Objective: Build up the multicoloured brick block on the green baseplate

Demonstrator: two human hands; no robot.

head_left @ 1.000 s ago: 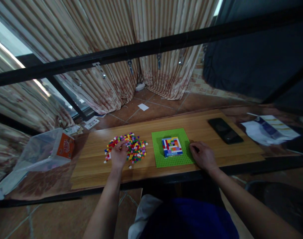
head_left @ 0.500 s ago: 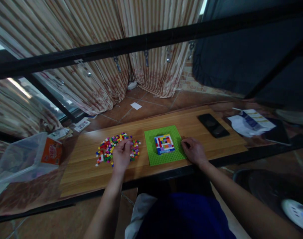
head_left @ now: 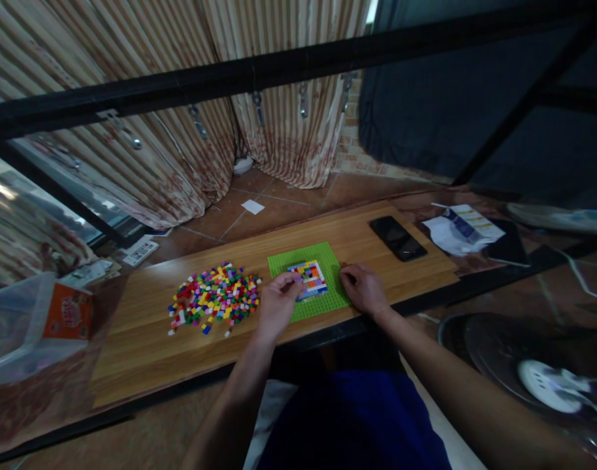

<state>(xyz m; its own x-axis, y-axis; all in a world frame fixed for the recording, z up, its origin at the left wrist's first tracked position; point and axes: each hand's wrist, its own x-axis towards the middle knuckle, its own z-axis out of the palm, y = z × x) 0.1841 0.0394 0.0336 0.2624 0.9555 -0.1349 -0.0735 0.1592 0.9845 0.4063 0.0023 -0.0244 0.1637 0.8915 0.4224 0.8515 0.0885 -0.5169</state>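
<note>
My left hand [head_left: 277, 303] is over the left part of a green studded baseplate [head_left: 330, 253], its thumb and forefinger closed in a pinch on a small purple brick [head_left: 297, 277]. Just beside those fingertips is a square build of multicoloured bricks [head_left: 314, 281] on the plate, partly covered by the hand. My right hand [head_left: 364, 290] rests at the plate's right edge with its fingers curled in. Its fingertips are hidden, so I cannot make out what they hold, if anything. A pile of loose coloured bricks [head_left: 220, 297] is spread left of the plate.
All this lies on a wooden board [head_left: 146, 352]. A black phone [head_left: 398, 238] sits at its right end, near crumpled papers [head_left: 462, 230]. At the left stands a clear plastic bin [head_left: 21, 326] with an orange label. A dark metal bar [head_left: 181, 87] crosses beyond the board.
My left hand has moved right, from over the brick pile to the build on the baseplate. My right hand stays by the plate's right edge. The whole view has shifted slightly.
</note>
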